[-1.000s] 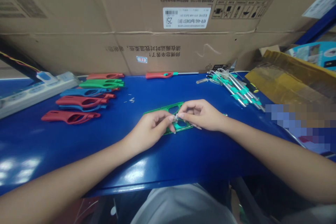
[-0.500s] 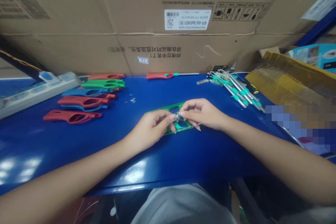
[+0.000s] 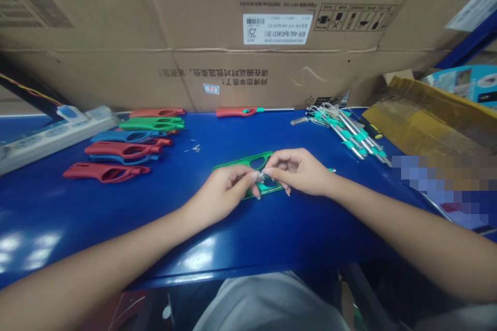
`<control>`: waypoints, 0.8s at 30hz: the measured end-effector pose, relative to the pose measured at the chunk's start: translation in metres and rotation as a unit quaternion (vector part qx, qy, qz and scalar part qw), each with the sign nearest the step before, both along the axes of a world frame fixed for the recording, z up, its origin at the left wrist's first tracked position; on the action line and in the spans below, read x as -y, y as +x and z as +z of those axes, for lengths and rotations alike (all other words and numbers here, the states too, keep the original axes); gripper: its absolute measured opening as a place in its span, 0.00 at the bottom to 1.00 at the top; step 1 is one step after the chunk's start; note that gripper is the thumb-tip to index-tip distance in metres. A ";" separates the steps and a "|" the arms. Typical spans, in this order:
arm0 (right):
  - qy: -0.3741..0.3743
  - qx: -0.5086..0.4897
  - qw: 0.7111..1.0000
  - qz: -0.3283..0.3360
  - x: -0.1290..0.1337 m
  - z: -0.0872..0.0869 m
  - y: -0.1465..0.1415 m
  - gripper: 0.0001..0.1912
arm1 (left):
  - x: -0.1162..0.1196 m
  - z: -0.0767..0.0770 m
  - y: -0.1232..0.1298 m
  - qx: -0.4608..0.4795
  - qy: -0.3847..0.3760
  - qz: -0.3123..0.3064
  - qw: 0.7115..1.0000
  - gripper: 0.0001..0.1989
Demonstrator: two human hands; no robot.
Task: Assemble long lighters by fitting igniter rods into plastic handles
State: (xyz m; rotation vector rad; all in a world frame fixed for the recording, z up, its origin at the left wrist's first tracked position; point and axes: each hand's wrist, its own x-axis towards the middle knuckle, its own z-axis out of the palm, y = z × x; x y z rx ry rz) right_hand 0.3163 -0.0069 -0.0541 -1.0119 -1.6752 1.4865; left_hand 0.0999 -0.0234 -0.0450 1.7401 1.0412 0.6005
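Note:
A green plastic lighter casing (image 3: 240, 161) lies on the blue table, partly beneath both hands. Over it, my left hand (image 3: 229, 186) pinches a small pale piece (image 3: 261, 176) between thumb and forefinger. The fingertips of my right hand (image 3: 297, 169) are pressed together at the right side of that same piece, on what looks like a thin wire. The hands nearly touch, and the fingers hide most of the small part.
Red, blue and green casings (image 3: 116, 149) lie at the left near a white power strip (image 3: 58, 137). Small pins (image 3: 195, 148) sit behind my left hand. Metal tubes (image 3: 355, 132) are piled right, beside a cardboard box (image 3: 435, 119). A red lighter (image 3: 236, 112) lies at the back.
My right hand has shifted slightly, and the thin rod end that showed below it is no longer visible there. A small green-tipped bit now shows behind my right wrist.

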 end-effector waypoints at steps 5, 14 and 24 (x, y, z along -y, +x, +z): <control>-0.002 0.002 1.000 0.001 0.001 -0.001 0.000 0.19 | 0.002 0.001 0.000 -0.006 0.007 0.005 1.000 0.19; -0.004 0.011 1.000 0.029 -0.002 0.004 0.000 0.19 | 0.000 0.004 -0.003 -0.021 -0.001 -0.016 1.000 0.20; 0.000 0.067 0.996 0.055 -0.001 0.011 0.004 0.16 | -0.009 0.024 -0.024 -0.149 0.131 -0.085 0.976 0.15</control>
